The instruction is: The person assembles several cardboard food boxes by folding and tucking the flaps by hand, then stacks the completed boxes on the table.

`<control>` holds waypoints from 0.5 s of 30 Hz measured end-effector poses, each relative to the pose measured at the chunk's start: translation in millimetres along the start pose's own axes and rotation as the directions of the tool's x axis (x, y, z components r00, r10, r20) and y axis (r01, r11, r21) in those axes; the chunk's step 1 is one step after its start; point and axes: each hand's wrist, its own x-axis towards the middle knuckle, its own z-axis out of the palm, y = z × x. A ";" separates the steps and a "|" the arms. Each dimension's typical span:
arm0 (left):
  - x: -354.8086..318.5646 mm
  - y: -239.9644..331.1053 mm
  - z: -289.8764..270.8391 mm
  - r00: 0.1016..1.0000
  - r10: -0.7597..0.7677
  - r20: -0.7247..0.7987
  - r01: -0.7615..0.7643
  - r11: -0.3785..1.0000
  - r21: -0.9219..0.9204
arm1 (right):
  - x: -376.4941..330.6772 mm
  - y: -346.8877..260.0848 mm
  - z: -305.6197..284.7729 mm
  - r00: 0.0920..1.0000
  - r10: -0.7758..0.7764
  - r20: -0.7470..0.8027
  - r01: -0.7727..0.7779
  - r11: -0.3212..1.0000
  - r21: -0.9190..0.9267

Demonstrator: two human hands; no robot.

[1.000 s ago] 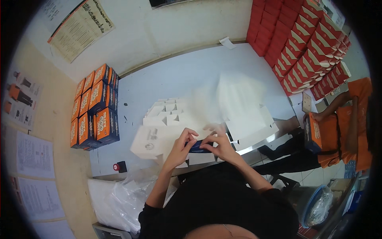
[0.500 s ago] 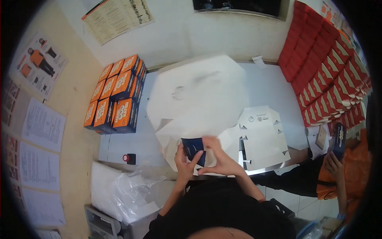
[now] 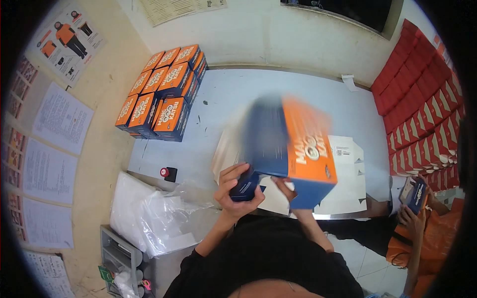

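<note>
A partly folded cardboard box, orange and dark blue, is held up before me, its far part smeared by motion. My left hand is closed around a dark blue end flap at the box's near left corner, with thumb and fingers pinching it. Beneath the near edge, my right hand grips the box, most of its fingers hidden behind the cardboard. Under the box, flat white cardboard blanks lie on the table, cut slots along their edges.
Orange and blue boxes are stacked at the back left of the table. Red cartons rise at the right. A stamp stands near the left edge, beside clear plastic bags. A co-worker's hands hold another box at right.
The flat blank has been lifted and folded up into a box shape, its orange and blue outside now showing. The co-worker has brought both hands onto their box.
</note>
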 end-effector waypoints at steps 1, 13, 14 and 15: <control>2.3 1.6 -1.3 1.000 0.001 -0.010 -0.001 1.000 0.006 | -0.1 2.1 1.1 0.988 -0.115 0.102 0.133 0.973 -0.186; 4.1 16.8 -4.4 0.867 -0.451 0.213 0.470 0.881 -0.047 | 29.4 -34.5 1.8 0.885 0.366 0.288 -0.312 0.925 -0.217; 2.4 17.2 -5.8 0.867 -0.444 0.226 0.468 0.882 -0.060 | 33.4 -36.1 1.5 0.882 0.331 0.336 -0.268 0.938 -0.221; 1.7 18.3 -7.7 0.842 -0.447 0.302 0.503 0.853 -0.138 | 35.1 -36.0 -2.6 0.866 0.330 0.377 -0.295 0.944 -0.150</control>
